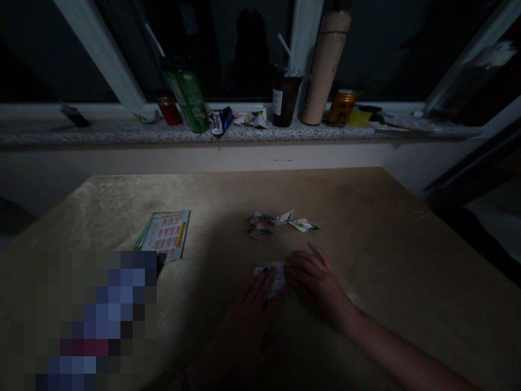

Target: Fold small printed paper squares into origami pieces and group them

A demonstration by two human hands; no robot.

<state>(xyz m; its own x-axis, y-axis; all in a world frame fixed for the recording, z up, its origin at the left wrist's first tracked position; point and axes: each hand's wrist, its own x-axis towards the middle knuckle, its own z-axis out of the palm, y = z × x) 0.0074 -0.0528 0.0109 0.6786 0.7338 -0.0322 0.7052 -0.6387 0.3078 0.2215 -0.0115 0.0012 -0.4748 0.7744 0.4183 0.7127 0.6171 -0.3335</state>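
A small printed paper (278,277) lies on the table between my two hands. My left hand (254,301) rests over its left and near part, with the fingers stretched out flat. At the paper's right edge, my right hand (315,279) has its fingers bent and close together on it; one finger sticks up. The thumb's grip is hidden in the dim light. Just beyond the hands are several folded paper pieces (303,224), printed in green, white and red. To the left lies a printed calendar card or stack of cards (166,233).
A pixelated patch (97,320) covers the table's near left. Along the windowsill (240,133) stand a green can (189,100), a dark cup with a straw (285,100), a tall pinkish flask (325,68), an orange can (342,108) and crumpled wrappers (221,120).
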